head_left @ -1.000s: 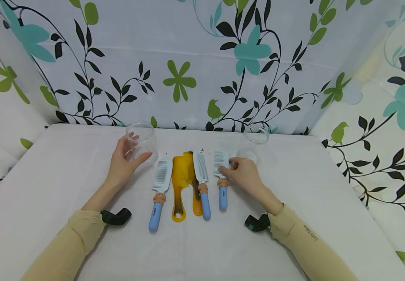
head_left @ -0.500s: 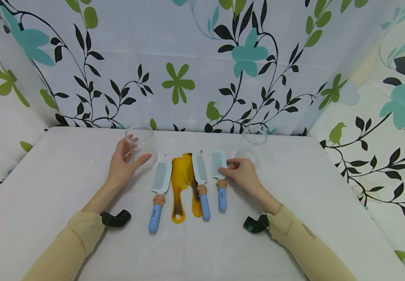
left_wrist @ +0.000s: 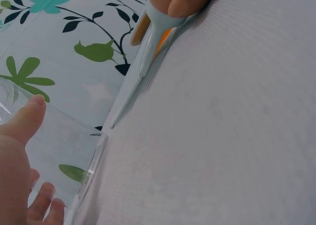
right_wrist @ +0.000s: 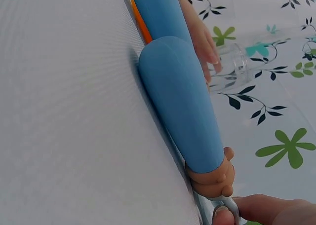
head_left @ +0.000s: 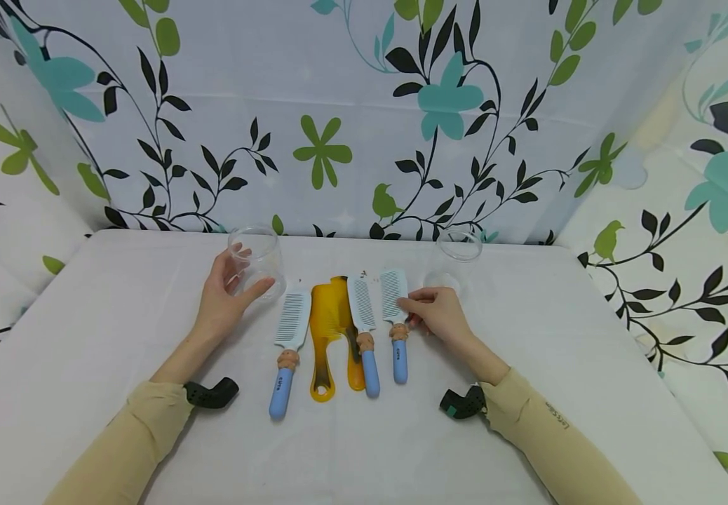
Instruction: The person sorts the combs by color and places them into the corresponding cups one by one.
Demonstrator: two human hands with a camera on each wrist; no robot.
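Observation:
My left hand (head_left: 228, 291) curls round a clear cup (head_left: 257, 263) at the left, thumb on its near side. The left wrist view shows the thumb and fingertips against the clear wall. With thumb and finger, my right hand (head_left: 440, 312) pinches the rightmost light-blue comb (head_left: 395, 298) just above its brown figure; the right wrist view shows this pinch (right_wrist: 226, 215) close up. That comb has a blue handle (right_wrist: 180, 101). To its left lie a second blue comb (head_left: 360, 305), amber combs (head_left: 325, 308) that overlap, and a third blue comb (head_left: 292, 319).
Another clear cup (head_left: 459, 263) stands behind my right hand. Small dark specks (head_left: 364, 273) lie behind the combs. A leaf-patterned cloth (head_left: 351, 84) rises behind the white table (head_left: 364, 456). Black wrist devices (head_left: 211, 393) sit at both sleeves.
My right hand's fingers have shifted from over the right comb's teeth to a pinch at its right edge, nearer the handle. The left hand keeps its hold on the cup.

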